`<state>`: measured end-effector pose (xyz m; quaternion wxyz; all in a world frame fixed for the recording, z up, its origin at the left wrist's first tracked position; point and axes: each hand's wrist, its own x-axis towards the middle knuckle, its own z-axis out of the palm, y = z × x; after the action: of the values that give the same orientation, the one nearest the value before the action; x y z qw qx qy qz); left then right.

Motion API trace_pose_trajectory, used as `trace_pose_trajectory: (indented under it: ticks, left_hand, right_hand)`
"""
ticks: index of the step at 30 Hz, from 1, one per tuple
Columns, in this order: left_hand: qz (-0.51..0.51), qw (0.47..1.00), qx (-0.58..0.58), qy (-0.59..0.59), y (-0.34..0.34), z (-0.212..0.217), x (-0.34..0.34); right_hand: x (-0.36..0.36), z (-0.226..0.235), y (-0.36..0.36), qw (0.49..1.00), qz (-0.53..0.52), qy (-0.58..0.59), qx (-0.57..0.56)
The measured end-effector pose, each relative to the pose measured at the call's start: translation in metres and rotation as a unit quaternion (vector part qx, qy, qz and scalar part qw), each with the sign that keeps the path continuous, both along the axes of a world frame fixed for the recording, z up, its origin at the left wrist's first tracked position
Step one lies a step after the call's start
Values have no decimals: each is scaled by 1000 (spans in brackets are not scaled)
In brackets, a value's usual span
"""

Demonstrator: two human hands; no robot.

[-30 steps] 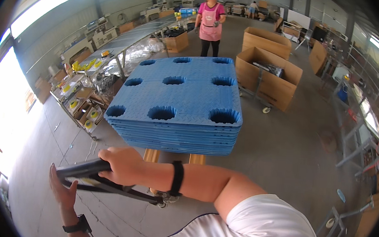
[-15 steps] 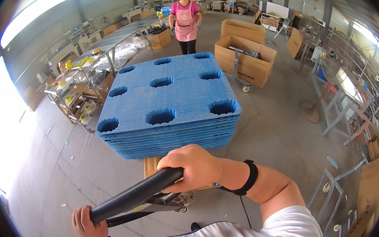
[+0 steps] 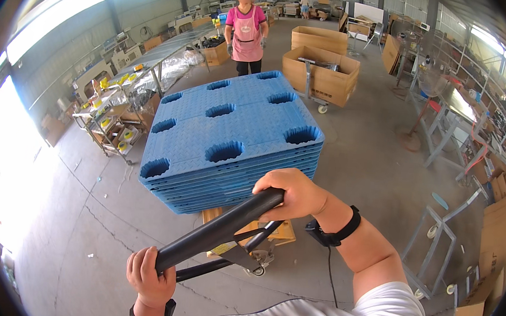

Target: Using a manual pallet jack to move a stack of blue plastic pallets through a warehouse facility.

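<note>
Black handle bar (image 3: 220,230), slanting before the person: left hand (image 3: 151,276) wrapped round its lower-left end, right hand (image 3: 291,192) clasping its upper-right end. Blue pallet stack (image 3: 249,133), just beyond.

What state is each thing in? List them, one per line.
Left hand: closed around the black handle.
Right hand: closed around its right end.
Black handle: gripped by both hands.
Blue pallets: stacked.
Front cardboard box: open-topped, items inside.
Co-worker: standing.
</note>
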<state>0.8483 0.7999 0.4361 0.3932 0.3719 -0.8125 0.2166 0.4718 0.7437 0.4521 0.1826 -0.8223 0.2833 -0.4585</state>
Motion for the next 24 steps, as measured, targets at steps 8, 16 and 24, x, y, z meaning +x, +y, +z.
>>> trace_pose_trajectory:
  ticks: [8,16,24]
  left_hand:
    - [-50,998,-13,27,74,-3,21]
    - [-85,996,-5,35,127,-7,30]
    - [-92,995,-33,33,144,-1,23]
  right_hand:
    - [19,2,111,999,-46,-7,1]
    - [30,-7,186,996,-90,-17,11]
    - [25,-1,212,994,-107,-16,6]
